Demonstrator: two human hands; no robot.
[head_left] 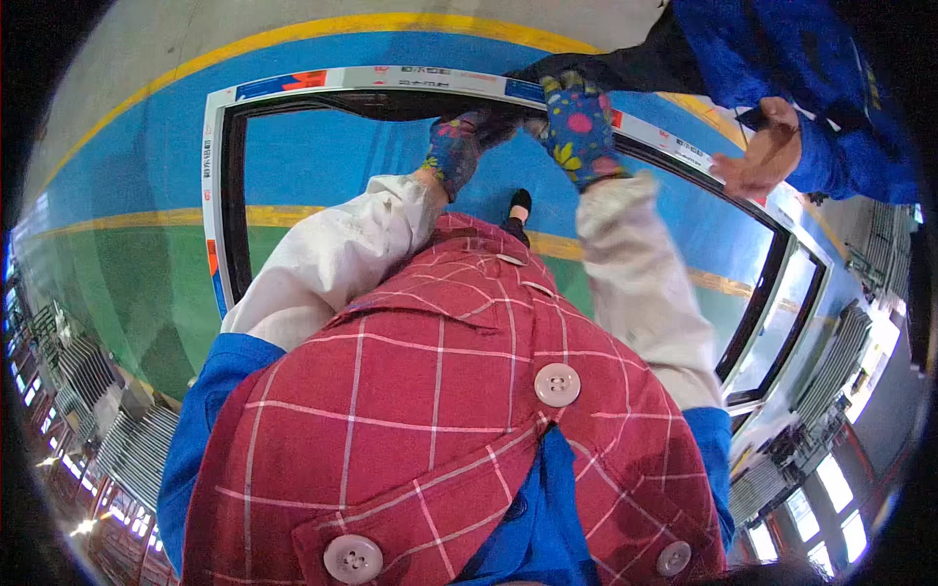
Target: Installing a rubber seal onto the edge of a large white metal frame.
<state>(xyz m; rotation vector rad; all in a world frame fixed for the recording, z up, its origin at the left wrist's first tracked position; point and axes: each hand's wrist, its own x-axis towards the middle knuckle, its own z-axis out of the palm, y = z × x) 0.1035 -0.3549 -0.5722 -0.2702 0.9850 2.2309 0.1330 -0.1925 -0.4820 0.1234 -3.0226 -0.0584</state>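
Note:
A large rectangular window frame (pixel 208 186), wrapped in white printed film with black inner edges, stands in front of me. My right hand (pixel 578 137), in a blue flowered glove, is closed over its far rail, fingers curled across the top. Just left of it my left hand (pixel 454 154), in a matching glove, reaches to the inner side of that rail. Its fingers are bent closed beside a dark strip (pixel 391 105) along the inner edge; what they grip is hidden in shadow.
At the upper right a co-worker in a blue jacket (pixel 762 49) holds a bare hand (pixel 767 156) close to the frame's right part. A second, narrower framed section (pixel 787 313) lies at the right. Racks of long profiles (pixel 147 454) stand left. A dark shoe (pixel 520 203) shows on the floor.

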